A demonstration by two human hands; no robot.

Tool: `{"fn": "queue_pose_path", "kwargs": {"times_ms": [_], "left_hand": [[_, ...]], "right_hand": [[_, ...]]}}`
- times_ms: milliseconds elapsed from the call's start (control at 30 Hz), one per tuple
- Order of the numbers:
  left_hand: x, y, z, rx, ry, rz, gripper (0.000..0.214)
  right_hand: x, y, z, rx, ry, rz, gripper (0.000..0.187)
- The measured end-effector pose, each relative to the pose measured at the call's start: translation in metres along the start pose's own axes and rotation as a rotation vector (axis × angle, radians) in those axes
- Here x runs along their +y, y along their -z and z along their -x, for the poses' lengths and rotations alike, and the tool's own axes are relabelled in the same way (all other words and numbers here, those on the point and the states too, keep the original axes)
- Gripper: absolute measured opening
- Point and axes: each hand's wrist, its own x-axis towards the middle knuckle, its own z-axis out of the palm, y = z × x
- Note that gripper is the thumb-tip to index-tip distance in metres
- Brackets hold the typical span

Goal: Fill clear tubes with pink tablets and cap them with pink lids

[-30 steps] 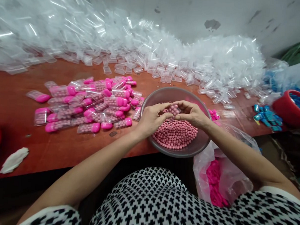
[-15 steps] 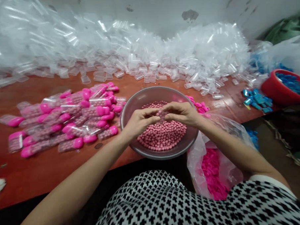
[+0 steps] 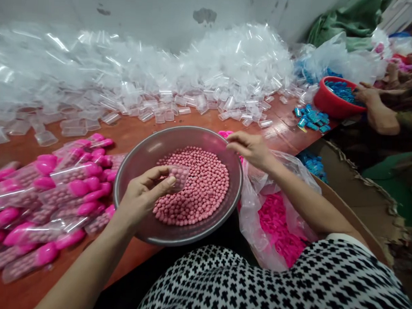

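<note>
"What's in your fingers?"

"My left hand (image 3: 141, 195) has thumb and fingers clamped on a small clear container (image 3: 179, 177); pink beads show inside it; it hangs above the grey basin (image 3: 136, 153), over the loose beads (image 3: 193, 195)."

"And the other hand?"

"My right hand (image 3: 250, 149) is at the basin's right rim, thumb and fingertips drawn close; I cannot tell whether anything is pinched there."

"What do the vessels hold?"

"The basin has those loose beads spread across its bottom; beside it, to the right, a clear plastic bag (image 3: 248, 229) gapes, bright pink pieces (image 3: 279, 228) heaped inside; farther right a red bowl (image 3: 326, 103) holds blue pieces (image 3: 341, 91), with a co-worker's hand (image 3: 368, 97) at its rim."

"Around those?"

"Pink-capped containers (image 3: 68, 180) full of beads crowd the table (image 3: 278, 130) on the basin's left; a long heap of clear containers (image 3: 196, 65) lies behind, along the wall (image 3: 157, 15); small blue packs (image 3: 312, 118) lie near the red bowl."

"What blocks your view?"

"My left fingers cover one end of the small clear container; my right hand partly hides some pink bits (image 3: 225, 134) past the rim; my right forearm crosses over the bag."
</note>
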Motion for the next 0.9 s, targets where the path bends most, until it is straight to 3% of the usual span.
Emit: {"fn": "queue_pose_path", "kwargs": {"times_ms": [33, 133, 267, 433, 567, 667, 800, 900], "left_hand": [[0.001, 0.000, 0.000, -0.004, 0.010, 0.013, 0.041], [0.003, -0.002, 0.000, -0.019, 0.022, 0.043, 0.038], [0.002, -0.003, -0.001, -0.040, 0.007, 0.058, 0.038], [0.003, -0.003, -0.001, -0.036, 0.013, 0.083, 0.040], [0.004, -0.003, 0.000, -0.037, 0.024, 0.166, 0.036], [0.004, -0.004, 0.002, -0.058, -0.016, 0.149, 0.035], [0.000, -0.007, 0.004, -0.093, -0.157, -0.020, 0.040], [-0.003, -0.008, 0.004, -0.134, -0.280, -0.172, 0.037]], "right_hand": [[0.019, 0.012, -0.004, 0.028, -0.134, 0.133, 0.023], [0.071, 0.035, -0.009, -0.069, -0.451, 0.424, 0.025], [0.110, 0.032, -0.005, -0.146, -0.531, 0.361, 0.029], [0.114, 0.026, -0.014, -0.119, -0.639, 0.147, 0.006], [0.095, 0.033, -0.025, -0.119, -0.718, -0.121, 0.016], [0.061, 0.030, -0.025, -0.122, -0.699, -0.298, 0.016], [-0.007, 0.010, -0.014, -0.008, -0.419, -0.560, 0.030], [-0.057, -0.007, -0.006, 0.009, -0.129, -0.550, 0.030]]}}
